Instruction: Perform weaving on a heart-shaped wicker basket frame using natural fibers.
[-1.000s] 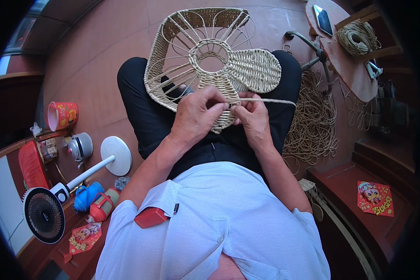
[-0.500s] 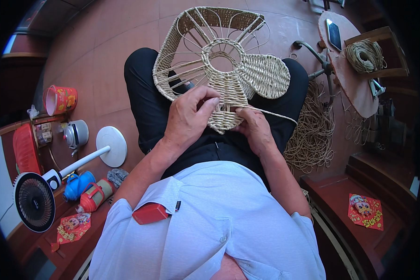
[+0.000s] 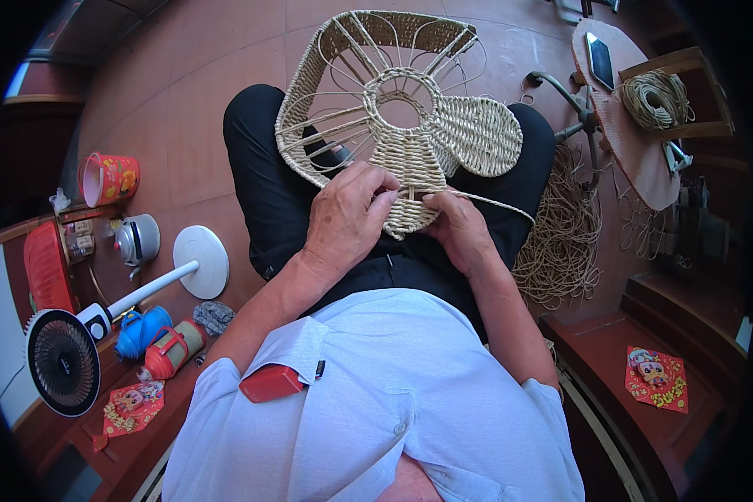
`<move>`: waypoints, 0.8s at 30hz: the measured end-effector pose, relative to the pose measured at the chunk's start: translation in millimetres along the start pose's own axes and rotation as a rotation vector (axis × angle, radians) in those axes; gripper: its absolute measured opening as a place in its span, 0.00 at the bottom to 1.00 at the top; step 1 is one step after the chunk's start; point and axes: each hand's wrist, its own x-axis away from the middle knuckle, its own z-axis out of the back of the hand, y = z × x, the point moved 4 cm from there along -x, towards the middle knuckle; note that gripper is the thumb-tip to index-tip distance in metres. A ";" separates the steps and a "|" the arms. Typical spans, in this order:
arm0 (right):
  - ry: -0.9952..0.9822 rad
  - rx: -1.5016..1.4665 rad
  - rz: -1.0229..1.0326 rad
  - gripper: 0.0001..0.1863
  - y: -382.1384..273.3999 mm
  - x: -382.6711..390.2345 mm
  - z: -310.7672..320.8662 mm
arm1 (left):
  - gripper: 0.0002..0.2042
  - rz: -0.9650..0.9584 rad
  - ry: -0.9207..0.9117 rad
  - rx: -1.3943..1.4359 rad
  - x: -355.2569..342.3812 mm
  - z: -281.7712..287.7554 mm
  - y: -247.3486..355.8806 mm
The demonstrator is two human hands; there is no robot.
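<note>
A pale woven cord piece (image 3: 393, 159) rests across my dark-trousered legs, with a central ring, open spokes on the left and top, and densely woven rounded panels. My left hand (image 3: 347, 217) is closed at the left side of the lower panel, fingertips pinched at the weave near a small gap. My right hand (image 3: 460, 230) grips that panel's right edge, thumb on top and fingers hidden underneath. A loose cord (image 3: 506, 207) runs from beside my right thumb over my right leg. Whether my left fingertips also hold cord is unclear.
Heaped cord (image 3: 560, 251) lies on the floor at right, near a board (image 3: 644, 176) bearing a phone (image 3: 599, 60) and coiled cord (image 3: 654, 100). At left stand a fan (image 3: 63, 364), thermoses (image 3: 142, 333), a kettle (image 3: 140, 240) and a red bucket (image 3: 109, 178).
The piece and my legs appear shifted right in the picture. My left fingertips have separated from my right thumb, moving left along the panel. The loose cord now slants downward to the right.
</note>
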 end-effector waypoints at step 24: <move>0.134 0.081 0.177 0.17 -0.4 9.1 -0.6 | 0.04 0.036 -0.030 0.343 0.7 0.6 -2.0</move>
